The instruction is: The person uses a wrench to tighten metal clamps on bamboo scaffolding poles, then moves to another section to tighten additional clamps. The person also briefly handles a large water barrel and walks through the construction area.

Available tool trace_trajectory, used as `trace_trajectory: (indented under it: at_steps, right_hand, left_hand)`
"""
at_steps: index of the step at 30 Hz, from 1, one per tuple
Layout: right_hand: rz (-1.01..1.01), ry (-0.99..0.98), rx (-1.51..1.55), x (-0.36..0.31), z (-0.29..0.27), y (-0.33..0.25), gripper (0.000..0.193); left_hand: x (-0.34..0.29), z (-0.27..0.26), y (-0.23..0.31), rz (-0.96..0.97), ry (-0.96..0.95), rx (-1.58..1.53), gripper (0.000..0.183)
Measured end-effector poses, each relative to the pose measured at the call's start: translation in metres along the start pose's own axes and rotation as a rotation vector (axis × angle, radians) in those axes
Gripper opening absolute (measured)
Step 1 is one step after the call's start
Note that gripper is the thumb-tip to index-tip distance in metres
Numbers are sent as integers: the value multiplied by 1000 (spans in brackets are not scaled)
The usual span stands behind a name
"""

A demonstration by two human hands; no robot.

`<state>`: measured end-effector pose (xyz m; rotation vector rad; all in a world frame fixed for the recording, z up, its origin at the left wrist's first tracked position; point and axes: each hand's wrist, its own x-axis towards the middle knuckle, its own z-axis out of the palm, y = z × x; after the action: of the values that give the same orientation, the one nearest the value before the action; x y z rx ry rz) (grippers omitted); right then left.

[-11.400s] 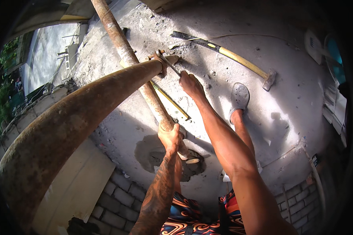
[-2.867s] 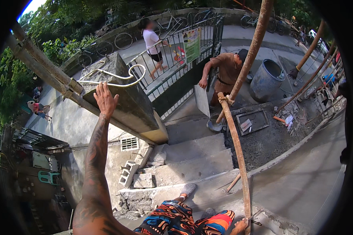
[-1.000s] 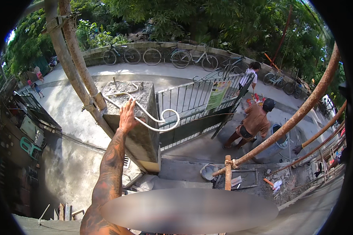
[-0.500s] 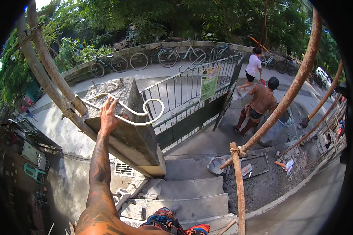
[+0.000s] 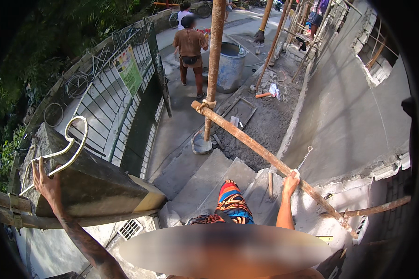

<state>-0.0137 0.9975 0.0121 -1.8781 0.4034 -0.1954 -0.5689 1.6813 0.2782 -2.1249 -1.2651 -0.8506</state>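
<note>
Wrench [image 5: 304, 159] juts far and right from the right hand [image 5: 291, 182], which is curled closed around its handle against the rusty pole [image 5: 256, 146]; the left hand [image 5: 46, 184], fingers spread, touches the curled metal rod [image 5: 85, 134] on the pillar [image 5: 97, 174].

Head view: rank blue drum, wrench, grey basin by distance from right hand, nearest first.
1. Wrench: in the right hand.
2. Grey basin: ahead and left, by the lower end of the upright pole.
3. Blue drum: farthest, beyond the basin, right of the pole in view.
</note>
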Motion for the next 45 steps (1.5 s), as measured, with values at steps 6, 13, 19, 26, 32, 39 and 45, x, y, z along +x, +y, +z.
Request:
trace_trajectory:
  at_steps: [6, 13, 19, 26, 32, 39, 45]
  right_hand:
    - [-145, -118, -774, -13, 24, 59, 44]
    - [-47, -158, -711, -12, 11, 60, 51]
    - [20, -216, -741, -6, -1, 63, 45]
    - [-177, -261, -720, 5, -8, 53, 43]
    - [104, -372, -634, -5, -3, 20, 38]
    - [145, -350, -581, -11, 16, 15, 33]
    - [62, -17, -462, -32, 42, 37, 33]
  left_hand:
    - [2, -3, -2, -11, -34, -4, 75]
    - [-37, -15, 66, -144, 456, 168, 69]
    - [-171, 67, 321, -92, -127, -404, 31]
    - [-123, 155, 561, 310, -538, -978, 20]
    - [-12, 265, 648, 37, -792, -965, 33]
    - [16, 380, 704, -84, -1182, -1343, 34]
    - [26, 432, 710, 660, -1469, -1444, 37]
